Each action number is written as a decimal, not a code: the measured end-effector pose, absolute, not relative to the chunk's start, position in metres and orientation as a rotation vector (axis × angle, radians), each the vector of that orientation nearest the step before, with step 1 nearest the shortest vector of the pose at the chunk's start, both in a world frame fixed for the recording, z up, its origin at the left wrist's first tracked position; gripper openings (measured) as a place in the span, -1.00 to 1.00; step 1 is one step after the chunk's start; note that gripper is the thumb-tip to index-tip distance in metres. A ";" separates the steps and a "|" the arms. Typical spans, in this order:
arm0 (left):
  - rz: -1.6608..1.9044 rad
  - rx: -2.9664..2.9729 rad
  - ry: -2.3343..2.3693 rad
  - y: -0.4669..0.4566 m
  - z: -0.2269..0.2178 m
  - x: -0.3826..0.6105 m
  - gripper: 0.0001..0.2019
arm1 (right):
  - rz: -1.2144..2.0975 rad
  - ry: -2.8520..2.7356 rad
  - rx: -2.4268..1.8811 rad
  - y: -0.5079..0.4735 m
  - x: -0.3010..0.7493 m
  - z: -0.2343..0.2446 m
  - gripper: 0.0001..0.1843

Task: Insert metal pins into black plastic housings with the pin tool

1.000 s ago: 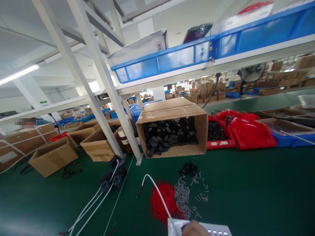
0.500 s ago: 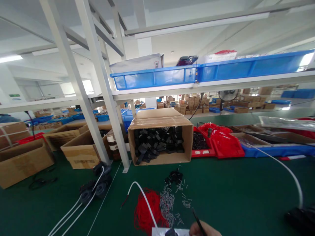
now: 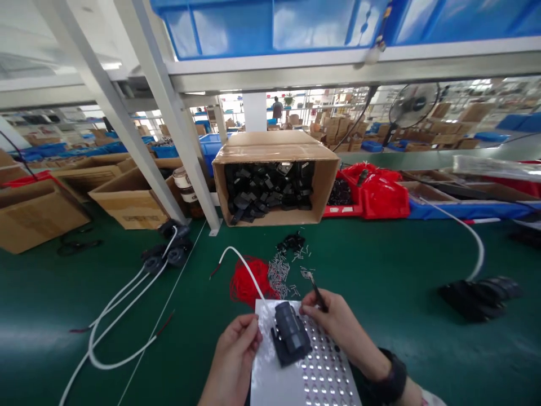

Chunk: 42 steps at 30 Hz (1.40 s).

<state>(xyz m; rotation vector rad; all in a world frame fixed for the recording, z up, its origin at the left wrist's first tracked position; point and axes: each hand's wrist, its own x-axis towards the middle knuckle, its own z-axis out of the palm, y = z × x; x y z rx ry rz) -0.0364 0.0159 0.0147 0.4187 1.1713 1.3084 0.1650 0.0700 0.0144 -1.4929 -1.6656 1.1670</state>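
My left hand (image 3: 234, 352) pinches the left edge of a white sheet (image 3: 264, 372) covered on its right side with rows of small shiny round dots. Held in my right hand (image 3: 336, 321) is a dark pair of tweezers (image 3: 320, 297), its tip pointing away from me; the fingers also touch the sheet's upper edge. Between my hands, a dark grey plastic fitting (image 3: 291, 332) lies on the sheet. From behind it, a white cable (image 3: 249, 270) arches away to the left. Just beyond are a tangle of red thin wire (image 3: 249, 280) and many small metal pins (image 3: 279, 270).
An open carton (image 3: 325, 192) of black parts stands ahead under the shelf (image 3: 270, 79). Red bins (image 3: 384, 194) are on its right. Corded fittings lie left (image 3: 176, 255) and right (image 3: 473, 299) on the green table. A metal post (image 3: 186, 135) rises left of the carton.
The view has tilted down, so the tabletop shows more. Both hands and the sheet are now in view; before, only part of my right hand with the tweezers showed at the bottom edge.
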 end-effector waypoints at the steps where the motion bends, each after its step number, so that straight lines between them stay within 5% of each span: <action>1: 1.282 0.466 1.193 0.016 0.016 -0.036 -0.63 | 1.172 -1.688 -1.490 0.070 0.165 0.014 -0.84; 9: 1.117 1.220 1.619 0.017 0.009 -0.034 -0.89 | 1.035 -1.993 -1.358 0.066 0.160 0.018 -0.83; 16: 0.854 2.073 1.715 0.011 0.003 -0.032 -0.78 | 0.972 -2.163 -1.143 0.060 0.171 0.008 -0.67; 24: 0.606 2.570 1.594 -0.008 -0.010 -0.051 -0.71 | 0.674 -1.942 -1.744 0.115 0.196 0.009 -0.81; 28: 0.506 2.453 1.557 -0.014 -0.009 -0.058 -0.58 | 0.609 -2.023 -1.802 0.140 0.190 -0.002 -0.97; 33: 0.500 2.031 1.548 -0.012 -0.001 -0.057 -0.59 | 0.625 -2.055 -1.787 0.145 0.187 -0.004 -0.84; 39: 1.233 0.707 1.378 -0.003 0.018 -0.046 -0.89 | 0.669 -1.920 -1.754 0.126 0.201 0.006 -0.81; 42: 1.359 0.109 1.166 0.001 0.026 -0.045 -0.81 | 0.765 -1.859 -1.706 0.100 0.201 0.012 -0.77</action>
